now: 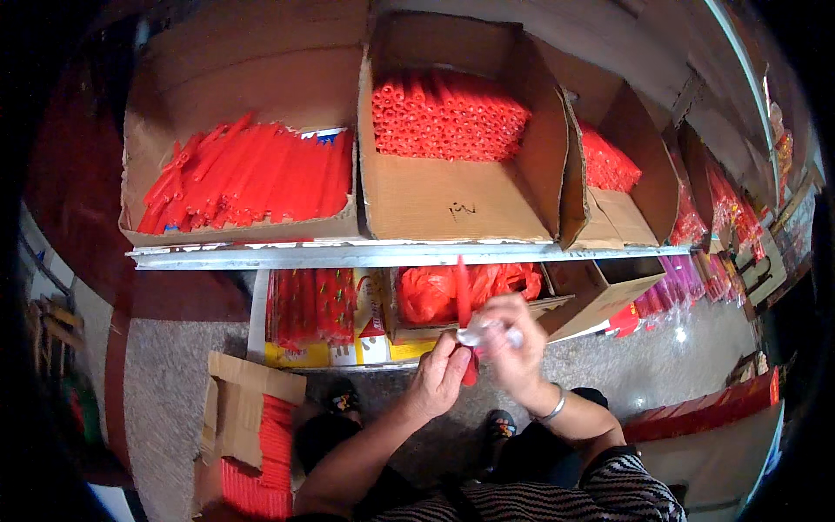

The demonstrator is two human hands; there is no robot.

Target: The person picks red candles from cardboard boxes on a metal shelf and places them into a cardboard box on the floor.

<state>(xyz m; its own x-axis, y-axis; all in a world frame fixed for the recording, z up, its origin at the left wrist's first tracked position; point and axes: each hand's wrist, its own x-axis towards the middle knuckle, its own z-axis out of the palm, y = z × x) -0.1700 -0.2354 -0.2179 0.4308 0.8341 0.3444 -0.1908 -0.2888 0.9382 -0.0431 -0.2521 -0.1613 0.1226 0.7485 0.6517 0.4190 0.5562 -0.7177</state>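
My left hand (438, 378) is closed on the lower part of a red candle-like stick (464, 297), which points away from me over the lower shelf. Fingers of my right hand (512, 342) pinch a crumpled whitish cloth or film (481, 333) against the stick, just above my left thumb. The right hand is slightly blurred, and a silver bracelet is on its wrist. Beyond both hands, a cardboard box with red plastic bags (427, 293) sits on the lower shelf.
Above the metal shelf edge (313, 258) stand cardboard boxes: loose red sticks (261, 173) at left, neatly stacked ones (450, 117) in the middle, more at right (607, 160). Wrapped red packs (310, 307) lie on the lower shelf. An open carton (238, 417) holding red sticks is at lower left.
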